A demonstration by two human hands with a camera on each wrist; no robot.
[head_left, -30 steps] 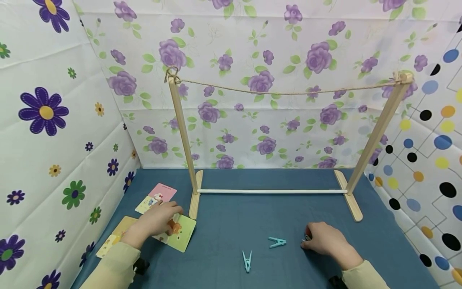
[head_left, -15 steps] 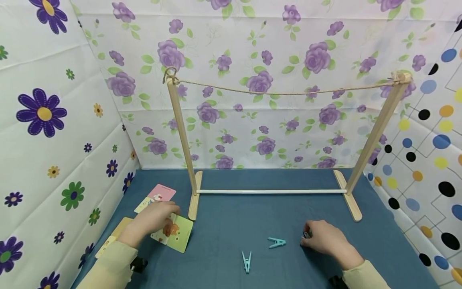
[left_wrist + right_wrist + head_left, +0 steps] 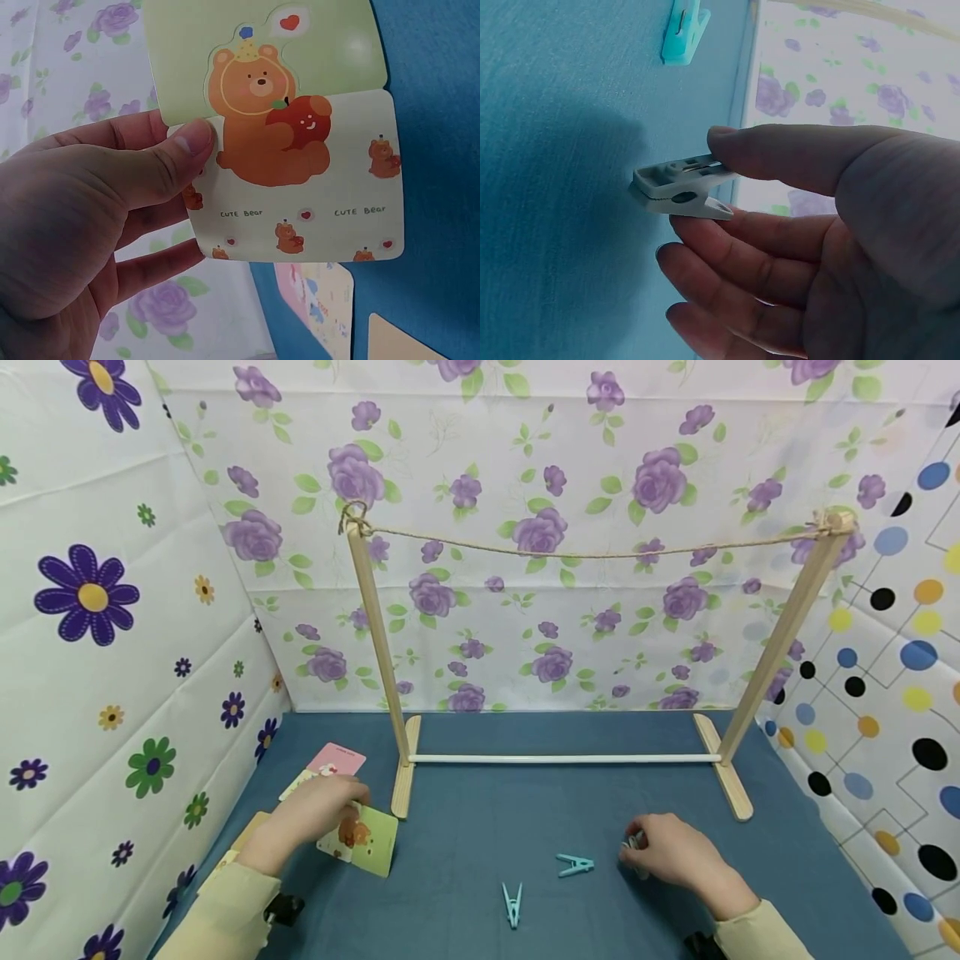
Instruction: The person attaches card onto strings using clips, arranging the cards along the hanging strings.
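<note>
My left hand [image 3: 318, 814] pinches a folded greeting card [image 3: 277, 161] at its left edge, thumb in front and fingers behind. The card is green above and cream below, with a brown bear hugging a red apple. At the right of the table, my right hand [image 3: 678, 852] holds a grey clothespin [image 3: 682, 187] by its handles between thumb and index finger. In the right wrist view its jaws are closed on nothing. Two turquoise clothespins [image 3: 576, 864] lie on the table left of the right hand.
A twine line [image 3: 577, 555] sags between two wooden posts [image 3: 783, 639], joined low down by a white rod [image 3: 562, 759]. Beyond the left hand lies a pink card [image 3: 343, 758]. A yellow card [image 3: 247, 835] lies partly hidden under the left forearm. Patterned cloth walls [image 3: 480, 635] enclose the table.
My left hand has drawn slightly left with the bear card, which has tilted a little. My right hand has risen slightly, and the grey clothespin shows more between its fingers.
</note>
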